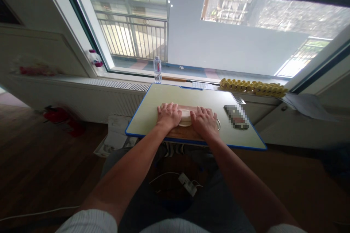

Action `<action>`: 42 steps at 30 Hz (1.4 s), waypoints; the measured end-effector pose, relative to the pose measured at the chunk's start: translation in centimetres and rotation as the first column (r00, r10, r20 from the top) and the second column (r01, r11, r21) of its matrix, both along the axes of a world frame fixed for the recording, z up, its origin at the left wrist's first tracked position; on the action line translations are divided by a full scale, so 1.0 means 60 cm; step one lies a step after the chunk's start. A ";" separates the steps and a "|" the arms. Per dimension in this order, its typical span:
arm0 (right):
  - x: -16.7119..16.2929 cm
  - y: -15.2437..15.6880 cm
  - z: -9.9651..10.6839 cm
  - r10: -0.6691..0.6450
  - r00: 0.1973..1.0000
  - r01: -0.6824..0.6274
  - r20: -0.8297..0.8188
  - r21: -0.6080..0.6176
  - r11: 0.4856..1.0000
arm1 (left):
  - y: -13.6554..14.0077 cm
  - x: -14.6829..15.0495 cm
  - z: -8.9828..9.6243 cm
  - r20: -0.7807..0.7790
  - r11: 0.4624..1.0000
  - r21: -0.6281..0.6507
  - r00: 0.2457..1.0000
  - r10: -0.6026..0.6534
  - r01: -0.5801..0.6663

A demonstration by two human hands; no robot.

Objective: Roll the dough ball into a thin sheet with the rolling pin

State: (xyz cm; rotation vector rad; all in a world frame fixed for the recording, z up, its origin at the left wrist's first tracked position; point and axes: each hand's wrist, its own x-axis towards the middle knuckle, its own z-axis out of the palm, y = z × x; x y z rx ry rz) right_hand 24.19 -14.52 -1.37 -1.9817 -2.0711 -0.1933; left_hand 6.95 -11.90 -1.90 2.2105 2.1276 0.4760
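A wooden cutting board (188,133) lies on a small pale folding table with a blue rim. On the board is a flat, round piece of white dough (185,123). Across it runs a pale bar (186,113) that looks like a rolling pin, its ends hidden under my hands. My left hand (168,114) lies palm down over the bar's left part, fingers stretched forward. Over its right part rests my right hand (203,118), also palm down with its fingers spread. A metal ring handle (218,124) sticks out at the board's right side.
A phone with a blurred screen (236,116) lies on the table's right side. On the windowsill stand a water bottle (157,69) and yellow egg trays (253,88). Below are a power strip (187,184) with a cable and, leftward, a red fire extinguisher (64,118).
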 end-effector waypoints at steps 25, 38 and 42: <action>0.008 0.217 0.005 -0.104 0.973 0.033 -0.205 -0.321 0.947 | 0.177 -0.005 0.026 -0.002 0.996 -0.090 1.000 0.005 -0.005; 0.011 0.231 0.002 -0.120 0.981 0.055 -0.150 -0.380 0.923 | 0.196 -0.005 0.022 -0.015 0.989 -0.147 0.999 -0.033 0.031; 0.008 0.208 0.004 -0.101 0.986 0.050 -0.129 -0.354 0.934 | 0.181 -0.006 0.024 -0.003 0.975 -0.216 0.998 -0.055 0.053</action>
